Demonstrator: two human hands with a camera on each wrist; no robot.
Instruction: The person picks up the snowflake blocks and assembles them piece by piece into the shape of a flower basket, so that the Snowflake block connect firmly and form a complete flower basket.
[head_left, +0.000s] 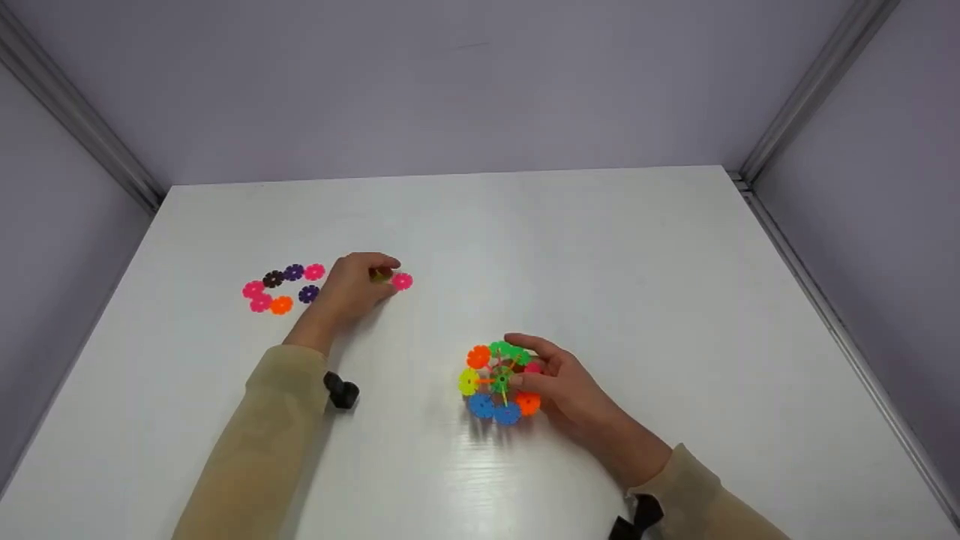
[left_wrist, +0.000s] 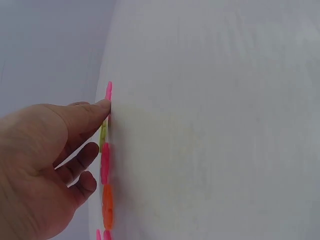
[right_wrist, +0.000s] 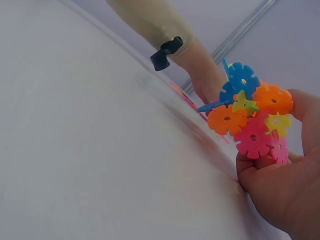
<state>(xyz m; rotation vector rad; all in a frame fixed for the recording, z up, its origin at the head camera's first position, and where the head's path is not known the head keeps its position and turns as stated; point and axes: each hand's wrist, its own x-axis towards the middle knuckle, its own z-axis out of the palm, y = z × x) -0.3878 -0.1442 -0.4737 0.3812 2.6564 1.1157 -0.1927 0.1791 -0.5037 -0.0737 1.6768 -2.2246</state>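
My left hand [head_left: 358,285] reaches to the far left part of the table, its thumb and forefinger pinching the edge of a pink snowflake disc [head_left: 403,281]. A yellow-green disc [head_left: 380,276] shows between these fingers, partly hidden by the hand. In the left wrist view the thumb overlaps the pink disc [left_wrist: 109,90], seen edge-on. Near the front middle, my right hand [head_left: 581,394] holds a round cluster of joined snowflake discs [head_left: 482,406] in blue, orange, green, yellow and pink. Its thumb lies over the cluster's right side; the right wrist view shows the cluster [right_wrist: 252,137] above the palm.
Several loose discs lie left of the left hand: pink ones [head_left: 253,289], an orange one [head_left: 281,305], a black one [head_left: 274,279] and purple ones [head_left: 293,272]. The white table [head_left: 600,255] meets a pale wall [head_left: 465,97] behind. Black wrist mounts [head_left: 342,391] sit on both sleeves.
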